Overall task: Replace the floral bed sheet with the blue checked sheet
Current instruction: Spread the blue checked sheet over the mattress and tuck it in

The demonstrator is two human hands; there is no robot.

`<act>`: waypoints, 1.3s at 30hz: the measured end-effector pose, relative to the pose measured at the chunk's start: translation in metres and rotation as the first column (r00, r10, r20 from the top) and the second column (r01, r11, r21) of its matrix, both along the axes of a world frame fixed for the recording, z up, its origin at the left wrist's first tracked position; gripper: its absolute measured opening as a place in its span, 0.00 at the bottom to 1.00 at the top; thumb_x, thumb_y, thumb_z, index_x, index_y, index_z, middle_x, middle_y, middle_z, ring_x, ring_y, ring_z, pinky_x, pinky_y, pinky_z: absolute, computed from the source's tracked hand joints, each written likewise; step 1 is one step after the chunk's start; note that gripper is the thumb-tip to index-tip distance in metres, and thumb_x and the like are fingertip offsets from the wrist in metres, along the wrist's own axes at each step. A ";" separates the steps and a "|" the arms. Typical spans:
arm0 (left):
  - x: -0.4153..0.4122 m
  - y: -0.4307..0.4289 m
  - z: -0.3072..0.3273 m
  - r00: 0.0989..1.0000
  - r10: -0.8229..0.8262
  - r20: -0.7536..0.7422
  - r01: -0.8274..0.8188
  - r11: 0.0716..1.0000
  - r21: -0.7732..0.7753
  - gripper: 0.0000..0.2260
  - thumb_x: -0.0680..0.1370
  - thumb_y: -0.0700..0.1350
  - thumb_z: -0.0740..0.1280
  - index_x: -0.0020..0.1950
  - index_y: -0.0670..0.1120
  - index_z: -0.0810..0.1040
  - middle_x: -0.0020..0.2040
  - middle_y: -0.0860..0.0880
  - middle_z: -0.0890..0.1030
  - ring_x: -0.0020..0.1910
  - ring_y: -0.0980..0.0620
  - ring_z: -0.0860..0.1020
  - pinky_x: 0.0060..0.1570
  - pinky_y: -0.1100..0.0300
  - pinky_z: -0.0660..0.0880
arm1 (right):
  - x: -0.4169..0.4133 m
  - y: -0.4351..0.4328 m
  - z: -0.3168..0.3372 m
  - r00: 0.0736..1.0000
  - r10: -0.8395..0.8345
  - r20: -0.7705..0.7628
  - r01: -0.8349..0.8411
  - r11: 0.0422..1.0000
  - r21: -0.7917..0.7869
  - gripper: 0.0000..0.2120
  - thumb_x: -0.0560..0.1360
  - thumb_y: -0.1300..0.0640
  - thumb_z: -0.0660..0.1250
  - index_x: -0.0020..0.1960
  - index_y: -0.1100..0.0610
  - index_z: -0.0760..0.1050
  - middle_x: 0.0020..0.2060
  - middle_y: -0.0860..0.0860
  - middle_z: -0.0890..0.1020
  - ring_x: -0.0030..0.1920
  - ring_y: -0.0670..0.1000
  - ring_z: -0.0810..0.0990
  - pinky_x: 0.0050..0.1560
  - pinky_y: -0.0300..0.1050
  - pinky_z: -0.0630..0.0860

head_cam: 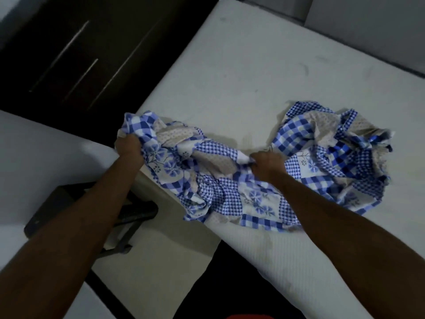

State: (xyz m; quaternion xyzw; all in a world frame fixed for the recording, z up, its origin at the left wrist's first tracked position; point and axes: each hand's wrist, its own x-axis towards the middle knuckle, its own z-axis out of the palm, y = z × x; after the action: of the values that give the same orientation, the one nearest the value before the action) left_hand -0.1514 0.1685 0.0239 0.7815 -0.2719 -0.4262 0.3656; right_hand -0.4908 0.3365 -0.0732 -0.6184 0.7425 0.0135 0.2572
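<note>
- The mattress [253,65] lies bare beyond both fists with no sheet spread over it, so the stripping half of the job looks done. The floral bed sheet is nowhere in view.
- The blue checked sheet [220,194] is on the bed, but only as a crumpled heap (its patchwork has blue flower squares among the checks, so calling it the new sheet is my judgement, not a certainty).
- Left to do, as I read it: shake the cloth open, spread it over the whole mattress and square it to the edges. None of that shows yet.
- The left hand [128,146] is clenched in a fist round a bunch of the sheet at the mattress's corner. Cloth rises just beyond its knuckles.
- The right hand [266,163] is clenched too, its fingers curled hard into a gathered fold with no gap showing.
- Between the two fists the sheet runs in a twisted, slack band. On the person's side of that band it drapes over the near edge of the mattress.
- Outboard of the right fist sits the biggest mound, resting on the mattress and well apart from the left hand.
- Beyond the left fist stands a dark wardrobe [80,54]. Beneath the left forearm is a dark object [46,210] on the floor, too dim to name.
</note>
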 end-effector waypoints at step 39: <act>-0.298 0.027 -0.171 -0.161 -0.938 0.307 0.953 -0.067 0.295 0.26 0.81 0.57 0.53 0.67 0.40 0.75 0.61 0.36 0.79 0.59 0.36 0.78 0.59 0.48 0.73 | -0.201 -0.076 -0.060 0.568 -0.822 0.038 0.814 0.554 -0.176 0.12 0.79 0.62 0.57 0.59 0.59 0.74 0.55 0.63 0.81 0.55 0.65 0.80 0.47 0.52 0.70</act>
State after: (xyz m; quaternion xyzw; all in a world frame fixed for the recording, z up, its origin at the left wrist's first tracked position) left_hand -0.4497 0.1952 -0.1468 0.3936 -0.8338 -0.3681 -0.1200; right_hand -0.6917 0.2610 -0.1329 -0.2221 0.9487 -0.1569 0.1611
